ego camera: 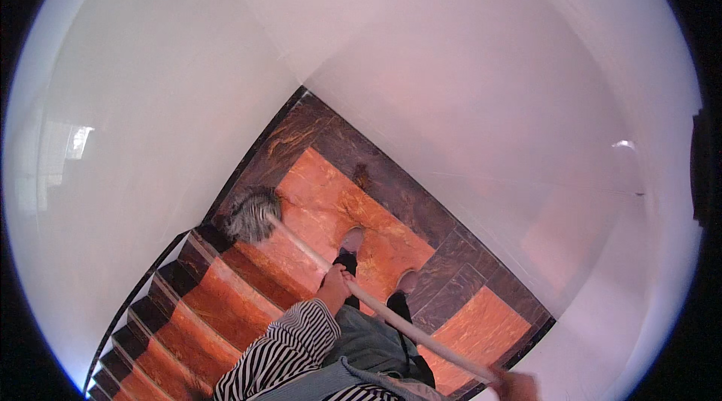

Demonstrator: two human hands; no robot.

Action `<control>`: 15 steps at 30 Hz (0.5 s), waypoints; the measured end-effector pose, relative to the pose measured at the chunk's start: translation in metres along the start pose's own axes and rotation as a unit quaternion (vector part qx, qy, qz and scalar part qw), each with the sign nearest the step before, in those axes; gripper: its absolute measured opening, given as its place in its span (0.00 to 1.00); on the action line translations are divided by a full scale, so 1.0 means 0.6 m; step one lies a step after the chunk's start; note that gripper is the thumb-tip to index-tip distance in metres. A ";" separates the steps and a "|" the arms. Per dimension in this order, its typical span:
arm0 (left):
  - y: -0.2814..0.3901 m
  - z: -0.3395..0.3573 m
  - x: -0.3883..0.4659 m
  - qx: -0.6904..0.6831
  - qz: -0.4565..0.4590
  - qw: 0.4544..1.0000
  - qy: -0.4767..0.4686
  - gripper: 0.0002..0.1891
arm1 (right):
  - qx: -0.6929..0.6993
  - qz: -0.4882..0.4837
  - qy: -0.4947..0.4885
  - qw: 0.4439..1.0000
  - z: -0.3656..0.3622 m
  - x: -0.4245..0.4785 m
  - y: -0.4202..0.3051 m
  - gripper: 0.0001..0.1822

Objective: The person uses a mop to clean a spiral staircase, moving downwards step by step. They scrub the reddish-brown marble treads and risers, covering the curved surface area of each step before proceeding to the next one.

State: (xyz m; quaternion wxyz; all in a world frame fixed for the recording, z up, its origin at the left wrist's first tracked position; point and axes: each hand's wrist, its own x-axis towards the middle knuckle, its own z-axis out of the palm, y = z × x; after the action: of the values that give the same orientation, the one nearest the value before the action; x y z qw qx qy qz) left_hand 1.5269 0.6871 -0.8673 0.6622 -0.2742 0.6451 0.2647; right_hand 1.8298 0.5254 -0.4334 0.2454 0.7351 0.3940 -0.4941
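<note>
A string mop slants across the view, with a long pale handle (395,319). My left hand (335,285) grips the handle around its middle, in front of my legs. At the handle's upper end, by the bottom right rim, my right hand (516,387) is closed on it and looks blurred. The grey and white mop head (254,218) rests on the landing floor, near the left wall and the top edge of the stairs. Its strands are blurred too. Orange and dark brown stone tiles (321,181) make up the landing.
Orange steps (225,288) with dark ends run down at lower left, their edge close to my feet. Glossy white walls (428,79) meet in a corner ahead, with a black skirting (248,153) along the base. My shoes (352,240) stand on the landing.
</note>
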 end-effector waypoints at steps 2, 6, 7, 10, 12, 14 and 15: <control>0.012 0.061 -0.021 0.114 0.092 0.989 -0.034 0.11 | 0.514 -0.025 0.025 0.857 0.133 -0.005 0.004 0.23; 0.010 0.157 0.005 0.301 0.131 0.944 -0.027 0.09 | 0.291 0.009 0.062 0.955 0.272 -0.006 -0.030 0.20; -0.005 0.210 -0.043 0.371 0.141 0.918 0.022 0.09 | 0.290 0.047 0.041 0.955 0.282 -0.009 -0.037 0.20; -0.083 0.201 -0.060 0.509 0.158 0.843 0.068 0.10 | 0.278 0.088 0.014 0.957 0.289 -0.024 -0.035 0.20; -0.120 0.077 0.024 0.388 0.112 0.908 -0.115 0.09 | 0.268 0.099 0.007 0.958 0.286 -0.040 -0.035 0.19; -0.183 0.006 -0.011 0.526 0.202 0.809 -0.170 0.11 | 0.267 0.114 0.004 0.957 0.294 -0.044 -0.033 0.19; -0.206 0.017 -0.060 0.495 0.099 0.860 -0.074 0.10 | 0.266 0.119 0.003 0.957 0.297 -0.044 -0.030 0.19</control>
State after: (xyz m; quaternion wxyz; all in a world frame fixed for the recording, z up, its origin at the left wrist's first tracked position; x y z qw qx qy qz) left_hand 1.6201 0.6068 -0.8288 0.7271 0.1752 0.6638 -0.0056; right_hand 1.7144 0.3929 -0.4782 0.0965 0.8171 0.1588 -0.5457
